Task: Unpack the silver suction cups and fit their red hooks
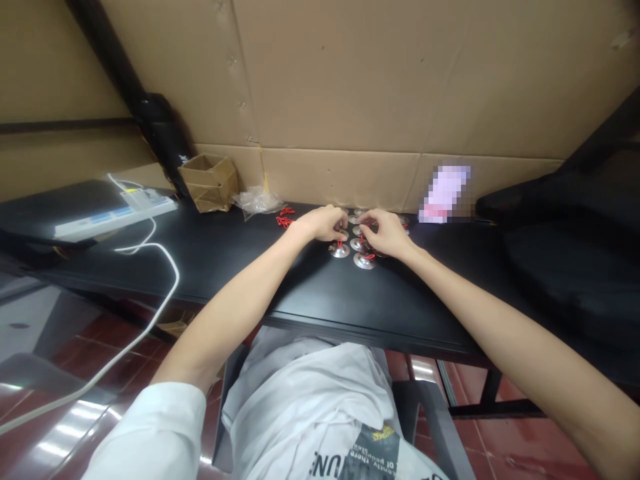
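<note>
Several small silvery finger cymbals with red cord loops lie grouped on the black table. One finger cymbal (365,261) is nearest to me, and another (339,249) sits just below my left hand. My left hand (327,223) is closed, thumb and fingers bent around the edge of a finger cymbal in the left part of the group. My right hand (386,231) reaches in from the right with thumb and forefinger close together over the middle cymbals; what is between them is too small to make out. Both hands partly hide the cymbals behind them.
Red cords (285,219) lie left of my left hand. Behind them are a clear plastic bag (257,202) and an open cardboard box (209,183). A power strip (115,217) with a white cable stands far left. A blurred-out phone-like object (445,193) leans against the cardboard wall.
</note>
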Motion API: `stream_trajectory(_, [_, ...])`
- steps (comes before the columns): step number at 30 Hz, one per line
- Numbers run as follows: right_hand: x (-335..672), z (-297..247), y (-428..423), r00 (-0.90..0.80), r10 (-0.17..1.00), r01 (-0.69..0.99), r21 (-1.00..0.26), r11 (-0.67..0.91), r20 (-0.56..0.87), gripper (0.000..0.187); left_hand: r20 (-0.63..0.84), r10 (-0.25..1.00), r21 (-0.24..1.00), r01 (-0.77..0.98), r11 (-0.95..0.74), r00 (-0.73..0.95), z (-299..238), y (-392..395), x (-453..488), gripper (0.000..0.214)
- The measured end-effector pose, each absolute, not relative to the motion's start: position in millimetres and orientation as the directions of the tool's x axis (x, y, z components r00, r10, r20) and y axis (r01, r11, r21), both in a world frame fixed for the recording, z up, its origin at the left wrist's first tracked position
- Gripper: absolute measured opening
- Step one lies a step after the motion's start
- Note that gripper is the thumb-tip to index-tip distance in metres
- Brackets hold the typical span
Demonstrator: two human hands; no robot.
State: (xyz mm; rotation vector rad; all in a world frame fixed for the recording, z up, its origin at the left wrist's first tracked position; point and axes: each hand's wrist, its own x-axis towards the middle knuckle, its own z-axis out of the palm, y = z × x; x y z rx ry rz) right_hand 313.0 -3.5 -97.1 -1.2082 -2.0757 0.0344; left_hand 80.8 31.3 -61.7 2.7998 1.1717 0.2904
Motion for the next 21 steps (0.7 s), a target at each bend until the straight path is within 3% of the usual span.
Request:
stream_trajectory(8, [310.7, -98.8, -2.6, -0.329, 0.735, 0.736, -0.326, 0.593, 0.594, 0.017, 0.164, 0.671, 0.119, 0.66, -0.742, 0.724, -63.1, 29.7, 83.6, 0.027])
stream_trajectory(13, [308.2, -93.9, -7.9, -0.464, 0.682, 0.685, -0.259, 0.681, 0.565, 0.02, 0.166, 0.696, 0.172, 0.674, -0.718, 0.699, -57.2, 24.7, 81.5, 0.03])
stream_trajectory(17, [300.9, -92.0, -16.4, -0.616, 0.645, 0.63, -0.21, 0.748, 0.452, 0.037, 0.207, 0.859, 0.147, 0.853, -0.501, 0.469, -43.8, 21.7, 67.6, 0.037])
stream_trajectory(21, [295.0, -96.1, -18.5, -0.683, 0.663, 0.636, -0.196, 0.746, 0.307, 0.042, 0.093, 0.976, 0.1, 0.974, -0.204, 0.195, -35.3, 23.5, 49.4, 0.043])
